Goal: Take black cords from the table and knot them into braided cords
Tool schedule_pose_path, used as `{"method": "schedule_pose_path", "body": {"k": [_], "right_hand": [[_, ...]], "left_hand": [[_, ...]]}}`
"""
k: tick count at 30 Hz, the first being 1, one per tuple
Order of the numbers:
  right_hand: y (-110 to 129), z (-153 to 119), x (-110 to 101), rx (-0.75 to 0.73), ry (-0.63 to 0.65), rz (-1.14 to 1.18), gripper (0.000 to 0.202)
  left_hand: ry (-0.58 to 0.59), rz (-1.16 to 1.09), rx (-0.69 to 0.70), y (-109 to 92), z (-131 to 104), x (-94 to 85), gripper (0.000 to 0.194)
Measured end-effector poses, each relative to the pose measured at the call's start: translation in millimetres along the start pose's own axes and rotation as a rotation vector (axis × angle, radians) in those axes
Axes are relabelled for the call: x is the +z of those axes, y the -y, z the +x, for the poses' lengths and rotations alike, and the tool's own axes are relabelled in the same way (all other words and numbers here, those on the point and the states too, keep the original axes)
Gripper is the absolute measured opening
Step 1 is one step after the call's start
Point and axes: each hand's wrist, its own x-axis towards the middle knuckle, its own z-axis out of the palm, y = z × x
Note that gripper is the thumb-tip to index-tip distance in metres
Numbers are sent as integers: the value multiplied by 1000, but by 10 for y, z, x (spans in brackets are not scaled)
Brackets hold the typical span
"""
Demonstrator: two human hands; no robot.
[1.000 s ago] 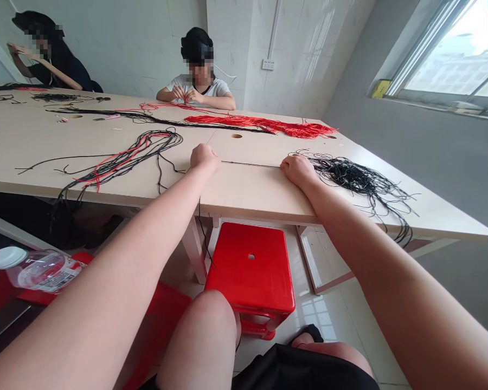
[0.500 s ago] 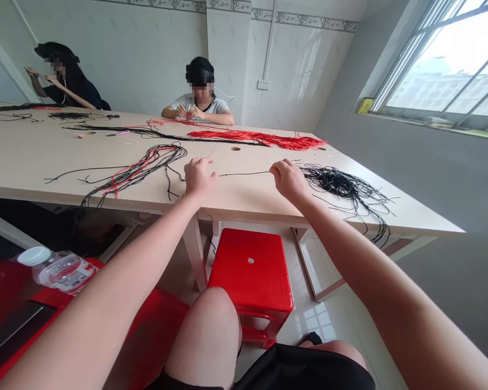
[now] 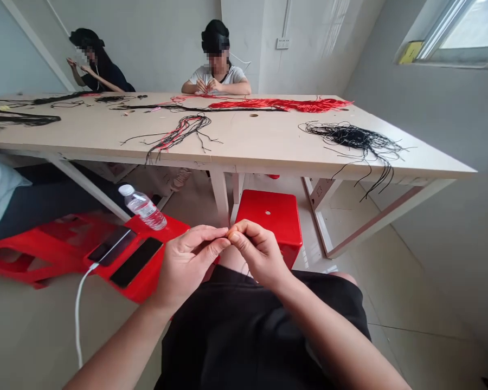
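My left hand (image 3: 183, 262) and my right hand (image 3: 262, 254) meet above my lap, fingertips touching. Each is closed in a pinch on a thin black cord, mostly hidden by the fingers; a short length of the cord (image 3: 248, 270) shows below my right hand. Beyond them, on the table (image 3: 260, 142), lies a bundle of black cords with some red ones (image 3: 183, 132). Farther right is a loose tangle of black cords (image 3: 352, 136), some ends hanging over the front edge.
A red stool (image 3: 268, 208) stands under the table edge. Left of my hands, another red stool holds a water bottle (image 3: 146, 208) and two phones, one cabled. Red cords (image 3: 284, 104) lie farther back. Two people work across the table; someone sits at the left edge.
Both hands have come back from over the table to above my lap and closed together; the cord is no longer stretched between them. The view has tilted down.
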Motion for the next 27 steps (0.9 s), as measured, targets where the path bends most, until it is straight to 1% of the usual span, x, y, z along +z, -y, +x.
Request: {"method": "schedule_pose_path", "body": {"k": [3,5,8,10,11,13,15,16,18,19,22,24,27], "right_hand": [[63,-127,105,-39,-36,92,16],[86,-162,141,-115,-64,14,14],[79,-176,150,-280,-89,-176,11],[55,-179,133,-351,-102,-254,11],[41,-185,119,-356,-105,-265,11],[16,-205,84,-288,-94,-240,9],[-1,-235,43,-137,-85,-154,14],[-6,-250,21,-55,-85,-99,18],[-11,-272,-21,74,-93,16,21],[-12,-278,-40,111,-99,65,19],[-15,-281,-89,131,-128,134,12],[-22,-282,-111,94,-139,106,9],[-30,-293,-135,53,-110,22,7]], "left_hand": [[-20,124,94,-78,-167,-115,10],[-39,222,165,-116,-221,-146,11],[-59,316,260,-128,-222,-122,11],[-51,311,265,-115,-193,-85,11],[-36,286,231,-106,-177,-67,11],[7,205,105,-90,-147,-40,11],[44,132,-24,-83,-125,-23,12],[54,111,-66,-82,-117,-16,12],[71,100,-99,-86,-106,3,11],[80,101,-102,-89,-103,16,10],[112,105,-103,-99,-100,59,9],[143,108,-108,-102,-104,83,9],[199,112,-119,-100,-113,103,10]]}}
